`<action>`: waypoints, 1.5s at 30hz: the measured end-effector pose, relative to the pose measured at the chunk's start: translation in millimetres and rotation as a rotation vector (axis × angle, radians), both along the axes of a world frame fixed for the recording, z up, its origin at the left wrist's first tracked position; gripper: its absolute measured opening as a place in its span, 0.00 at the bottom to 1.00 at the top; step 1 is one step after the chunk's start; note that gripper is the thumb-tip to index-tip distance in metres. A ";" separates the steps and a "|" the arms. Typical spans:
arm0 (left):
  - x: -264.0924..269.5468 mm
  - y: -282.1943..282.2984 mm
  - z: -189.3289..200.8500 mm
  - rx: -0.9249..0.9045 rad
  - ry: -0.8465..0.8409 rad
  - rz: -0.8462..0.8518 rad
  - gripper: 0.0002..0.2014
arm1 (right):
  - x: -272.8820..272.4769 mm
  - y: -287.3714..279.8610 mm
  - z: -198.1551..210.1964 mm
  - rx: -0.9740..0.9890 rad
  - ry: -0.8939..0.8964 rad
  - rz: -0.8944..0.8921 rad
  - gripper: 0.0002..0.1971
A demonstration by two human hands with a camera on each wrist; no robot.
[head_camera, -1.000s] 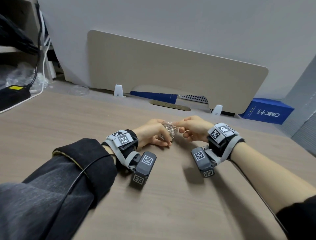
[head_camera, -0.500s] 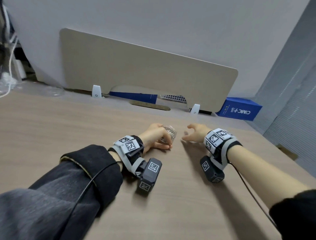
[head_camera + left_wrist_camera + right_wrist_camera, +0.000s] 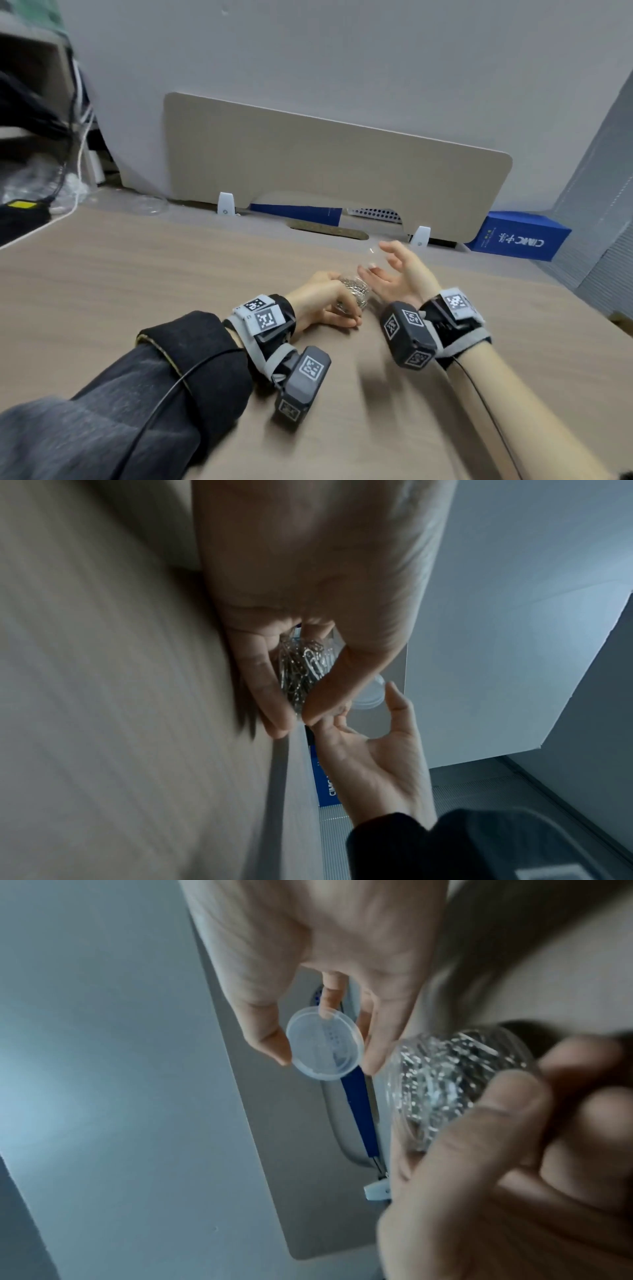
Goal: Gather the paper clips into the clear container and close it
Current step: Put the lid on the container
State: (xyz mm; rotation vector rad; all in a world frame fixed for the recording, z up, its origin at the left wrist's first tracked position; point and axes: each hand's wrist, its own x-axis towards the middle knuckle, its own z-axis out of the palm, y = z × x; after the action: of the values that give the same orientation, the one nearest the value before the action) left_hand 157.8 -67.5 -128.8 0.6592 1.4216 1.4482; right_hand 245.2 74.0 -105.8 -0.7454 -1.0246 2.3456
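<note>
A small clear container (image 3: 354,292) packed with silver paper clips (image 3: 299,670) stands on the wooden table (image 3: 137,274). My left hand (image 3: 323,303) grips it from the left, thumb and fingers curled round its wall. The container (image 3: 445,1085) has an open mouth in the right wrist view. My right hand (image 3: 394,277) is raised just right of it, palm turned up. It pinches a round clear lid (image 3: 323,1047) by the rim between thumb and fingers. The lid (image 3: 368,693) hovers close beside the container's top, apart from it.
A beige divider panel (image 3: 335,171) stands along the table's back edge. A blue box (image 3: 517,236) lies behind it at the right. Cables and a black device (image 3: 20,216) sit at the far left. The table's right edge (image 3: 582,301) runs near my right arm.
My right hand left the container, dropped to the table on its right, and is now raised palm up holding the lid. My left hand kept its grip on the container.
</note>
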 end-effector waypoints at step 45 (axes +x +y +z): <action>-21.6 -6.1 -14.7 0.117 0.367 0.183 0.22 | -8.6 -30.4 -28.7 0.638 -0.102 0.139 0.16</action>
State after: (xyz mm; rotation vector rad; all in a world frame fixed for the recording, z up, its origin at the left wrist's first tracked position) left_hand 136.2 -73.6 -143.5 0.9252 1.7239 1.6206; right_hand 236.6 43.6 -134.6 -0.5517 -1.7916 1.9087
